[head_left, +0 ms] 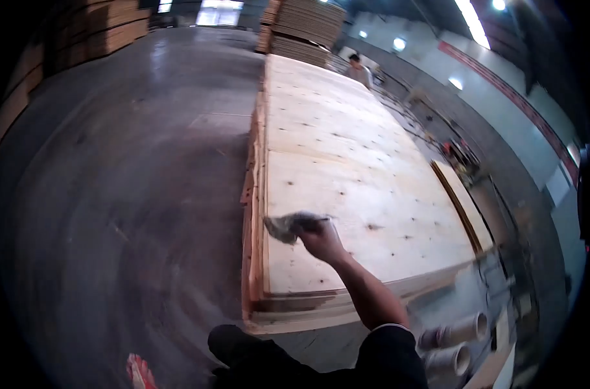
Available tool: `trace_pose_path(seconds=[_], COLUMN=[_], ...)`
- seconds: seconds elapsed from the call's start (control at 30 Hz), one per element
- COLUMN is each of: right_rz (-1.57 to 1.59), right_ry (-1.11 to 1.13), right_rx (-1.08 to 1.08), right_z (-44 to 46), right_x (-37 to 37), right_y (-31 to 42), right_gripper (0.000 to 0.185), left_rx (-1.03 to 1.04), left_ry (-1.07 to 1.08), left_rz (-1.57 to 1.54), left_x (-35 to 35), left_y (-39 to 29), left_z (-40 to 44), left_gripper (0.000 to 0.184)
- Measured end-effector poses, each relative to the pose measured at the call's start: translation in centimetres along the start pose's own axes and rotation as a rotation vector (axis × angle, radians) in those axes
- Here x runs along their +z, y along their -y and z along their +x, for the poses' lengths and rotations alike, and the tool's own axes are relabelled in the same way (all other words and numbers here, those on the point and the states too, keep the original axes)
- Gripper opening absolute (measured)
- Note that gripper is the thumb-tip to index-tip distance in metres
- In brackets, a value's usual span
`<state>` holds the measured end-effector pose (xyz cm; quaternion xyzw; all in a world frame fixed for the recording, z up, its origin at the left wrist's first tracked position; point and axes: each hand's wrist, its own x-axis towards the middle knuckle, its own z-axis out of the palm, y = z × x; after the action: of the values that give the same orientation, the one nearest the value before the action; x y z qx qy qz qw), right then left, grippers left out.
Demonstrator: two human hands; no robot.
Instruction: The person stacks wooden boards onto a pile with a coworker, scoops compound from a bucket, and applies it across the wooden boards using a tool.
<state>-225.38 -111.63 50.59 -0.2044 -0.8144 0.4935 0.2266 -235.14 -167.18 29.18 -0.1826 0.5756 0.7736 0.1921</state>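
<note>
In the head view, a blurred grey item (282, 228) is gripped in the right hand (316, 237), its fingers closed around it. The item is seen over the near left part of the panel (353, 181); whether the panel is touched cannot be told through the blur. The left hand cannot be made out for certain: a red-and-white shape (140, 371), low and to the left of the right hand, may or may not be it, so its state cannot be told, though nothing is seen clasped by both hands together.

To the right of the right hand, a strip (465, 207) is placed along the panel's far side; nearer the sleeve, tubes (462, 327) are seen. Well beyond the hand, a co-worker (360, 70) is seen.

The surface could be scratched if the item is hard and pressed at a tilt. The item could be snagged on the panel's left edge if it is swept too low there. Splinters could be caught by bare skin on rough wood.
</note>
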Motion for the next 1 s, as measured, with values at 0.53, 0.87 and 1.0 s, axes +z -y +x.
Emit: trace_pose_path(seconds=[0.53,0.87,1.0], right_rz=[-0.277,-0.361,-0.356], right_ry=[-0.206,-0.722,-1.012], right_rx=[-0.052,0.439,0.636], right_z=[22.2,33.6,34.1], right_x=[5.6,2.6,-4.2], right_y=[-2.3,-6.4,-6.6], right_gripper=[0.019,0.02,0.021], left_rx=[-0.073,0.518,1.276], left_ry=[0.811,1.596,1.726], left_rz=[0.535,0.342,0.709], left_x=[41.1,81.1,99.1], left_y=[-12.4,-10.3,-13.3], left_z=[44.3,53.5,47.9], left_gripper=[0.054,0.058,0.052])
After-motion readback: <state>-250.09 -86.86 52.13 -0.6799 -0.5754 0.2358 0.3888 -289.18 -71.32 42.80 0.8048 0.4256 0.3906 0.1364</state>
